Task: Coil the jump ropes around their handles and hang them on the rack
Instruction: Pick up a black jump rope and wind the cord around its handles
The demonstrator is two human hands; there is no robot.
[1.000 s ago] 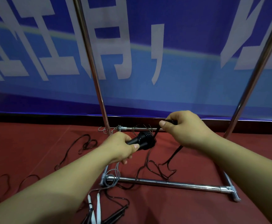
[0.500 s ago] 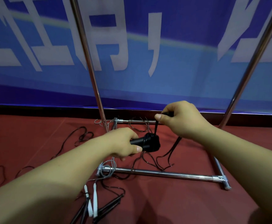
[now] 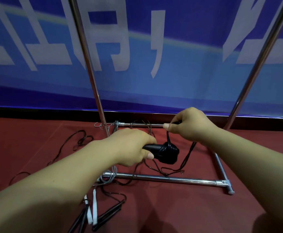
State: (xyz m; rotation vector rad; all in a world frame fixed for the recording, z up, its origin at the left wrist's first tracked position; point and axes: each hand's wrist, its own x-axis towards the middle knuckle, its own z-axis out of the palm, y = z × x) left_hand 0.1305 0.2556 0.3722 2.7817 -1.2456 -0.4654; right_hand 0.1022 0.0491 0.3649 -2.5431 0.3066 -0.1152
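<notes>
My left hand (image 3: 130, 146) grips the black handles (image 3: 151, 147) of a jump rope, held roughly level above the floor. A thick coil of black rope (image 3: 168, 153) is wound round their right end. My right hand (image 3: 190, 126) is just above and to the right, pinching the black rope, which runs taut down to the coil. The loose tail (image 3: 186, 158) hangs from that hand to the red floor. The metal rack (image 3: 162, 178) stands right behind, its base bars on the floor and two uprights rising out of view.
Several more jump ropes lie on the red carpet: white handles (image 3: 93, 207) and black handles (image 3: 110, 214) near the bottom, loose black cords (image 3: 80, 140) at the left, a grey cord (image 3: 109, 177) on the rack base. A blue banner (image 3: 171, 64) covers the wall behind.
The coil on the handles has grown thicker. My right hand has circled with the rope and now holds it taut above the coil. The view has tilted slightly.
</notes>
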